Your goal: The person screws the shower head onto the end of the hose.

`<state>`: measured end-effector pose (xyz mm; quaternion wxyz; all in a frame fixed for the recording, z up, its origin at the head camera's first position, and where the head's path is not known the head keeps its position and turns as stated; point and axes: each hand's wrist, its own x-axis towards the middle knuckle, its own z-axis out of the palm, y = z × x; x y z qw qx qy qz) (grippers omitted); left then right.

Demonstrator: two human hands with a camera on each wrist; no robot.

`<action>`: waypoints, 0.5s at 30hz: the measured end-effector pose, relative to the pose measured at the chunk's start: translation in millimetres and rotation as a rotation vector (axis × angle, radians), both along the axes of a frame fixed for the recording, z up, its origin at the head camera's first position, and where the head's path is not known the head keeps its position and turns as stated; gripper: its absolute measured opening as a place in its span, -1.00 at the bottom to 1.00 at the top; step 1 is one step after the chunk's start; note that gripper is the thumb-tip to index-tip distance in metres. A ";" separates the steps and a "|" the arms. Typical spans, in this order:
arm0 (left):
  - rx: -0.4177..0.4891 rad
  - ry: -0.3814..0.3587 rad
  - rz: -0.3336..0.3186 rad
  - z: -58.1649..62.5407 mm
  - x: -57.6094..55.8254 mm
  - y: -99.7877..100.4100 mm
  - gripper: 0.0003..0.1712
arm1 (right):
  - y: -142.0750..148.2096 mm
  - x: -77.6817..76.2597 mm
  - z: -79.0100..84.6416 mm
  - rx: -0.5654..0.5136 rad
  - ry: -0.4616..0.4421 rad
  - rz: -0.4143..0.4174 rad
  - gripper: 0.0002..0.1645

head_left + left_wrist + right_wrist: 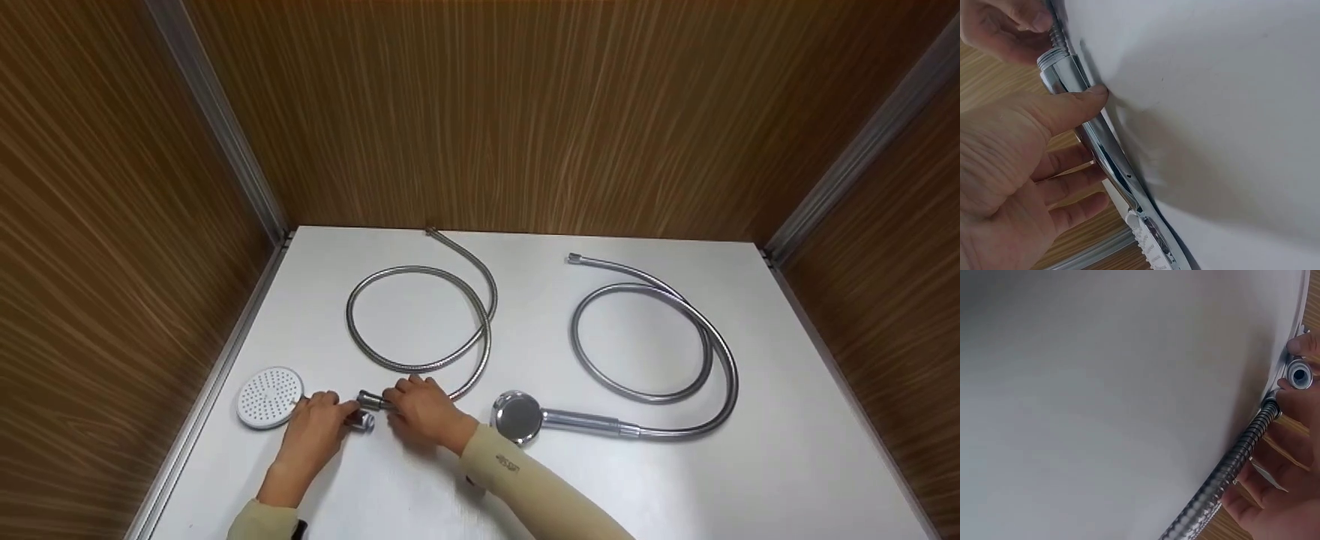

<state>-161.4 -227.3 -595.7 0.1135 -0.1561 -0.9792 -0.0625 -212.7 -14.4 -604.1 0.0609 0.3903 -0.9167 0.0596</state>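
Observation:
My left hand (319, 427) grips the chrome handle of a hand shower with a round white face (268, 397) at the table's left. In the left wrist view, my thumb lies across the chrome handle (1109, 149), whose threaded end (1053, 58) is bare. Beside it, my right hand (424, 409) holds a ribbed metal shower hose (1235, 458) just behind its end nut (371, 400). The nut lies close to the handle's threaded end, apart from it. From there the hose (351, 315) loops back across the table.
On the right half lies a second hand shower (517, 416), smaller and round, joined to its own coiled hose (731, 360). Its head is near my right forearm. Wood-grain panels (480, 112) enclose the white table (652, 487) at the back and sides.

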 end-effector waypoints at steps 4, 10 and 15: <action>-0.012 0.029 -0.013 0.8 -2.3 -0.2 -0.67 | -7.7 -6.3 -2.5 -0.015 0.008 -0.016 -0.72; 0.015 0.043 -0.033 1.0 -2.3 0.4 -0.66 | -14.6 -9.4 -5.8 0.006 0.031 -0.025 -0.73; 0.033 0.035 -0.040 -0.7 2.2 -1.6 -0.63 | -20.0 -6.9 -9.0 -0.005 0.029 -0.028 -0.74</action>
